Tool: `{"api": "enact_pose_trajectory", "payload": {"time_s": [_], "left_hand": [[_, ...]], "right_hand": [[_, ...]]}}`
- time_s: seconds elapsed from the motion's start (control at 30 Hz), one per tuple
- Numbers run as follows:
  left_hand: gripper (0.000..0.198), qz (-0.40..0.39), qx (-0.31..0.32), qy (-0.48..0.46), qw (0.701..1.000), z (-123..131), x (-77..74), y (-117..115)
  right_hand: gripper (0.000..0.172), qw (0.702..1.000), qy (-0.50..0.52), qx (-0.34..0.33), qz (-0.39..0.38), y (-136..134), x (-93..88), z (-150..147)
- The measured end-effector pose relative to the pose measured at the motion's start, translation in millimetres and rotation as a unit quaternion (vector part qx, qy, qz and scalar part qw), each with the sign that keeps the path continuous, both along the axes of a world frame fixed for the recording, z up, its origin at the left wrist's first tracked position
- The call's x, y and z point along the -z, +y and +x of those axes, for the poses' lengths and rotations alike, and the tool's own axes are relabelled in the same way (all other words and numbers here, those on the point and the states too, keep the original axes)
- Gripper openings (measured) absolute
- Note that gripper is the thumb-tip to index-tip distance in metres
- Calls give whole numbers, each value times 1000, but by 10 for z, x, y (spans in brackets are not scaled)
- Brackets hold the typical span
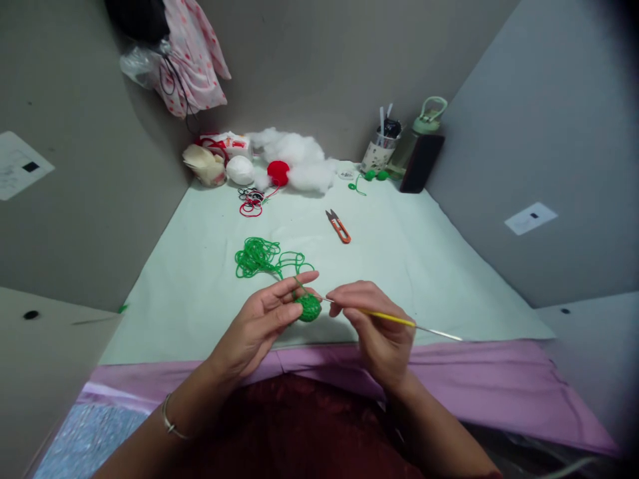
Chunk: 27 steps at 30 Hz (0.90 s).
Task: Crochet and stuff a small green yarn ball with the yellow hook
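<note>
My left hand pinches a small round green crochet piece between thumb and fingers, its index finger stretched out with green yarn running over it. In my right hand is a crochet hook with a yellow grip, held like a pen. The hook's thin metal tip points left and reaches the green piece; whether it sits inside a stitch is too small to tell. Loose green yarn lies in a tangled heap on the table, just beyond my left hand, and leads to the piece.
Orange thread snips lie mid-table. Along the back are white stuffing, a red ball, a white ball and tangled yarn ends. A cup of tools, a green bottle and a phone stand back right. Grey partitions enclose the table.
</note>
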<state>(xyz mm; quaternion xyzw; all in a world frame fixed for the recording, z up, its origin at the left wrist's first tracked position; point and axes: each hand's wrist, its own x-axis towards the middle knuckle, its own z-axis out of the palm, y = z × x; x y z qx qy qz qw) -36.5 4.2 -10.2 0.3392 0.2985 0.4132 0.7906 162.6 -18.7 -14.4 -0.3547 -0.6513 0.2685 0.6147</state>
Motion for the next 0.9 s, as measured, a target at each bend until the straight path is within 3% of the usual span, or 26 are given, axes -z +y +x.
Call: {"api": "enact_pose_trajectory", "payload": {"time_s": [0.17,0.4,0.57,0.67,0.9], "left_hand": [[48,10,38,-10,999,-49,3,26],[40,29,50,21,998,-39,-40,24],[49,79,10,91,993,36,-80,8],[56,98,-7,115,989,64,-67,12],[59,184,-64,182,964,76,-86,25]], "right_hand": [[20,988,100,-71,-89,53,28,112],[12,941,234,-143,-199,121,-67,116],[12,983,113,-97,-108,88,-41,6],[16,994,52,-74,-67,88,-8,-34],[13,969,178,-124,-120,152,84,-37]]}}
